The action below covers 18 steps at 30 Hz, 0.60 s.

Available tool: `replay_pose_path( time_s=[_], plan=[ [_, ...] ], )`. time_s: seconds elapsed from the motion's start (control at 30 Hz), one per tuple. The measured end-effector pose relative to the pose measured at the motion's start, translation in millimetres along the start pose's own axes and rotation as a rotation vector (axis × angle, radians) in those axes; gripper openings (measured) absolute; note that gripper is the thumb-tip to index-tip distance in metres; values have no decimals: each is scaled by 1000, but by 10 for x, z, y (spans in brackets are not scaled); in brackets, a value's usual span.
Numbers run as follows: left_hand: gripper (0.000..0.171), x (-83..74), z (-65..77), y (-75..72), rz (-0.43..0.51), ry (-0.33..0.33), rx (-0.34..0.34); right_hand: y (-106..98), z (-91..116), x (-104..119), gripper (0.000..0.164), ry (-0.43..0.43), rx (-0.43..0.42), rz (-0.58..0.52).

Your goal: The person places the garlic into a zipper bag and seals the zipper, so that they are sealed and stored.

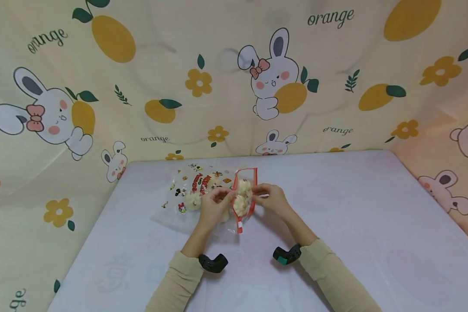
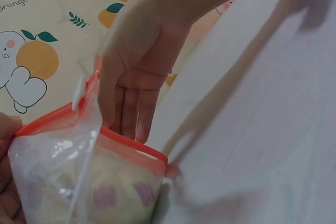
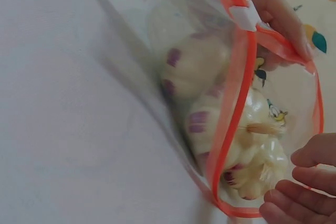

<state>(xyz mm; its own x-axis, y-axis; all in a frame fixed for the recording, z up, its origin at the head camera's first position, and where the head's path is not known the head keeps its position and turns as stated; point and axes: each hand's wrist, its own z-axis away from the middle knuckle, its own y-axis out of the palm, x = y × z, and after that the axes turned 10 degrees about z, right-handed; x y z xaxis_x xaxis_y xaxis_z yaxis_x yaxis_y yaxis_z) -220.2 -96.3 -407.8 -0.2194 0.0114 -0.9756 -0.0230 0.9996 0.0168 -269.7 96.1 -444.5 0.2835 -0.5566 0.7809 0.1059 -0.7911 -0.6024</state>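
Note:
A clear plastic zip bag (image 1: 256, 175) with a red-orange zip edge and cartoon print lies on the table, its mouth spread apart. Several garlic bulbs (image 3: 197, 69) with purple marks are inside. My left hand (image 1: 213, 207) pinches the left side of the mouth, thumb on the red edge. A white slider (image 3: 245, 17) sits at one end of the zip. My right hand (image 1: 273, 200) is at the other side of the mouth; in the right wrist view its loosely bent fingers (image 3: 294, 200) overlap the opening beside the bulbs, holding none of them.
The table (image 1: 335, 216) has a pale cover. Behind it hangs a cream cloth (image 1: 226, 99) printed with rabbits and oranges. Each wrist wears a dark camera mount, such as the right one (image 1: 286, 255), just below the hand.

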Motion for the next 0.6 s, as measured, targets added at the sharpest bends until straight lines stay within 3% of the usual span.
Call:
replay_pose_path(
  time_s=[0.3,0.6],
  plan=[
    [17,315,-124,-40,18,-6,-15,-96,11,42,23,-4,-15,78],
    [16,339,-106,-34,7,48,-11,-140,47,37,22,4,-8,116]
  ],
)
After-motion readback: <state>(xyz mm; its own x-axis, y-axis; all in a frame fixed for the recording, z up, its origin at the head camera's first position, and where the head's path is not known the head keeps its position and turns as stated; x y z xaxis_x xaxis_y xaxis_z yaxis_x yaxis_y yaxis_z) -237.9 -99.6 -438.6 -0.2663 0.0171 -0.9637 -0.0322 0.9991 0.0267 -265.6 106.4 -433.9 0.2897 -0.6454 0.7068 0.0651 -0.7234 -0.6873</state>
